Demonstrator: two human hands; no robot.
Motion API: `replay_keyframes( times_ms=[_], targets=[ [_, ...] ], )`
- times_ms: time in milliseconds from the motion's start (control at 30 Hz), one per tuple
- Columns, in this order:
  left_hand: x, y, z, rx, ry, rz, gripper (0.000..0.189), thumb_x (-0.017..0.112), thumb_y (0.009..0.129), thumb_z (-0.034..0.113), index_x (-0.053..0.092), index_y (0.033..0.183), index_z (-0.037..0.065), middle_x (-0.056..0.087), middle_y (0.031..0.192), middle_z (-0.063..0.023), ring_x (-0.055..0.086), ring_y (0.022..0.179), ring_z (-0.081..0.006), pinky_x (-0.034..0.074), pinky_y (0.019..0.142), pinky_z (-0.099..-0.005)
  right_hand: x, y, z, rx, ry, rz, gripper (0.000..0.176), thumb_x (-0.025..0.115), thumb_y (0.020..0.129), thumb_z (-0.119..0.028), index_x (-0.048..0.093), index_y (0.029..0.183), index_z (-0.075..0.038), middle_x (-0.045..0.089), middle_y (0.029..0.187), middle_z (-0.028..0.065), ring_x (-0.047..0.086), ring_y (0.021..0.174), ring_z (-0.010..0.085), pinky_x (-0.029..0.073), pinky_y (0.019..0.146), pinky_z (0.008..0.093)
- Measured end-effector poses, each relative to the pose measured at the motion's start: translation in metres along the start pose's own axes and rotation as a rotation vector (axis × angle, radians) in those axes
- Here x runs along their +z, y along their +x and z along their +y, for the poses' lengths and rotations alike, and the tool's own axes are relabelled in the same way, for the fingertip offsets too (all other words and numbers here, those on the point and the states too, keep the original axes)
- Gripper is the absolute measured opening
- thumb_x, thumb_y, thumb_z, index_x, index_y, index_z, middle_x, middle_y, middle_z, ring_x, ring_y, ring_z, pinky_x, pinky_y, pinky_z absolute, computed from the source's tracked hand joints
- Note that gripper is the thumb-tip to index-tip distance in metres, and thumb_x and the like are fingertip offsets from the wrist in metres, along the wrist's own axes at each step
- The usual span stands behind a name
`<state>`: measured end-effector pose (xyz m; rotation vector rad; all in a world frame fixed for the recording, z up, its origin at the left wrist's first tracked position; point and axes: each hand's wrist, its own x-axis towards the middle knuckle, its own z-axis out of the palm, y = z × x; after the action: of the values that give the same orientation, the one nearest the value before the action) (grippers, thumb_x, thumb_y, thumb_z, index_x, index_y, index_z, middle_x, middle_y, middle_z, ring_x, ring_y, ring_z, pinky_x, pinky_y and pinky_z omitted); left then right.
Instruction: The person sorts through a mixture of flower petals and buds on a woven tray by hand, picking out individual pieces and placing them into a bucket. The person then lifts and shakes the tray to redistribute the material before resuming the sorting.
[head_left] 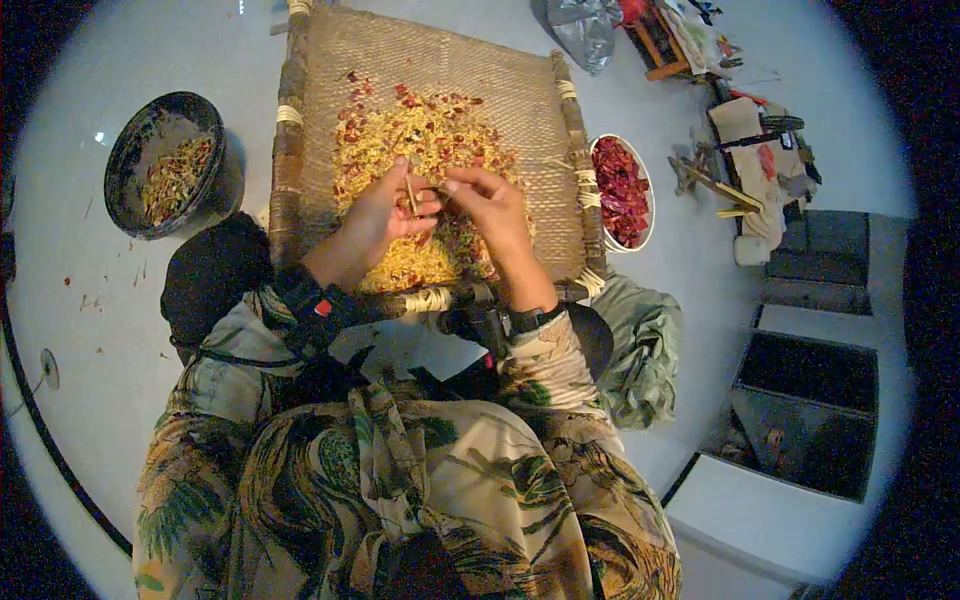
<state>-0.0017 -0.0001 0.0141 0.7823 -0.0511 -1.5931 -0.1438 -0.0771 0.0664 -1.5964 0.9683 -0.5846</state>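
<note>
Over a woven mesh rack (440, 50), both hands meet above a heap of yellow seeds (400, 262) mixed with red dried pepper pieces (357, 122). My left hand (375, 215) has its palm turned up, and its thumb pins a slender pale brown piece (411, 188) against the fingers. Just to the right of it, my right hand (495, 205) is closed in a pinch, thumb against forefinger. Whatever lies in that pinch is too small to make out. The two sets of fingertips are close together, nearly touching.
A black bucket (118, 190) with stems and scraps stands left of the rack. To the right is a white bucket (650, 215) of red dried peppers. A green sack (640, 345) lies below it. Bags, tools and a dark open box (810, 370) fill the right side.
</note>
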Motion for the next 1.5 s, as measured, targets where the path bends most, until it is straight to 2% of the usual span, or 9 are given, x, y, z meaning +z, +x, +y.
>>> replay_keyframes(
  times_ms=[267, 500, 600, 833, 933, 1067, 1267, 1400, 1500],
  targets=[
    [-0.010, 0.000, 0.005, 0.152, 0.176, 0.065, 0.026, 0.050, 0.091, 0.035, 0.053, 0.093, 0.009, 0.055, 0.082, -0.0012, 0.052, 0.065, -0.0128, 0.048, 0.060, -0.0323, -0.068, 0.001, 0.085, -0.148, -0.445, 0.248, 0.016, 0.063, 0.082, -0.012, 0.065, 0.093, -0.002, 0.064, 0.082, 0.0029, 0.058, 0.072, 0.0136, 0.045, 0.066, 0.0248],
    [-0.021, 0.005, -0.003, 0.168, 0.157, 0.039, 0.012, 0.048, 0.091, 0.021, 0.052, 0.088, 0.010, 0.052, 0.073, -0.0014, 0.045, 0.055, -0.0114, 0.041, 0.048, -0.0291, -0.042, 0.000, 0.063, -0.228, -1.188, 0.009, 0.026, 0.065, 0.074, -0.015, 0.061, 0.098, -0.008, 0.061, 0.097, 0.0171, 0.058, 0.088, 0.0349, 0.048, 0.074, 0.0429],
    [-0.017, 0.004, 0.000, 0.136, 0.150, 0.084, 0.011, 0.047, 0.091, 0.019, 0.052, 0.088, 0.010, 0.051, 0.070, -0.0013, 0.046, 0.054, -0.0114, 0.041, 0.048, -0.0290, -0.040, 0.008, 0.075, -0.243, -1.253, 0.026, 0.023, 0.065, 0.074, -0.015, 0.062, 0.096, -0.009, 0.062, 0.093, 0.0178, 0.058, 0.086, 0.0361, 0.048, 0.073, 0.0427],
    [-0.021, 0.007, -0.005, 0.163, 0.202, 0.052, 0.011, 0.050, 0.089, 0.021, 0.052, 0.089, 0.011, 0.052, 0.072, -0.0006, 0.048, 0.056, -0.0115, 0.042, 0.046, -0.0285, -0.082, 0.016, 0.088, -0.019, -0.297, 0.250, 0.014, 0.065, 0.081, -0.016, 0.061, 0.077, -0.003, 0.058, 0.072, -0.0021, 0.050, 0.070, 0.0082, 0.041, 0.063, 0.0239],
    [-0.010, 0.002, -0.003, 0.135, 0.235, 0.147, 0.012, 0.052, 0.089, 0.023, 0.053, 0.090, 0.011, 0.052, 0.074, -0.0006, 0.049, 0.057, -0.0117, 0.042, 0.045, -0.0283, -0.109, 0.005, 0.086, 0.030, -0.253, 0.245, 0.011, 0.065, 0.081, -0.014, 0.062, 0.077, -0.004, 0.058, 0.072, -0.0038, 0.051, 0.067, 0.0080, 0.041, 0.061, 0.0235],
    [0.006, -0.008, 0.001, 0.156, 0.223, 0.230, 0.021, 0.053, 0.089, 0.026, 0.054, 0.082, 0.006, 0.049, 0.064, 0.0005, 0.046, 0.052, -0.0094, 0.039, 0.043, -0.0250, -0.107, -0.003, 0.084, 0.047, -0.738, 0.235, 0.018, 0.068, 0.078, -0.017, 0.064, 0.084, -0.001, 0.064, 0.075, 0.0045, 0.053, 0.065, 0.0106, 0.043, 0.060, 0.0265],
    [-0.001, -0.009, 0.000, 0.192, 0.219, 0.099, 0.018, 0.051, 0.089, 0.024, 0.052, 0.082, 0.008, 0.050, 0.065, 0.0003, 0.046, 0.051, -0.0095, 0.040, 0.043, -0.0247, -0.073, 0.001, 0.098, 0.062, -0.751, 0.136, 0.031, 0.069, 0.075, -0.018, 0.062, 0.102, -0.005, 0.066, 0.085, 0.0132, 0.063, 0.074, 0.0209, 0.048, 0.069, 0.0332],
    [-0.015, 0.007, -0.008, 0.146, 0.258, 0.070, 0.017, 0.050, 0.090, 0.024, 0.053, 0.083, 0.009, 0.049, 0.064, 0.0008, 0.046, 0.052, -0.0094, 0.040, 0.044, -0.0242, -0.056, 0.001, 0.073, -0.082, -1.123, 0.086, 0.027, 0.069, 0.074, -0.016, 0.060, 0.096, -0.002, 0.063, 0.086, 0.0203, 0.061, 0.081, 0.0376, 0.047, 0.070, 0.0421],
    [-0.012, 0.005, -0.008, 0.123, 0.241, 0.084, 0.018, 0.050, 0.090, 0.025, 0.053, 0.083, 0.009, 0.049, 0.065, 0.0012, 0.046, 0.052, -0.0091, 0.040, 0.045, -0.0240, -0.072, 0.009, 0.110, -0.227, -1.067, 0.176, 0.021, 0.068, 0.076, -0.017, 0.060, 0.089, -0.002, 0.064, 0.075, 0.0143, 0.061, 0.070, 0.0312, 0.047, 0.063, 0.0396]
  ],
)
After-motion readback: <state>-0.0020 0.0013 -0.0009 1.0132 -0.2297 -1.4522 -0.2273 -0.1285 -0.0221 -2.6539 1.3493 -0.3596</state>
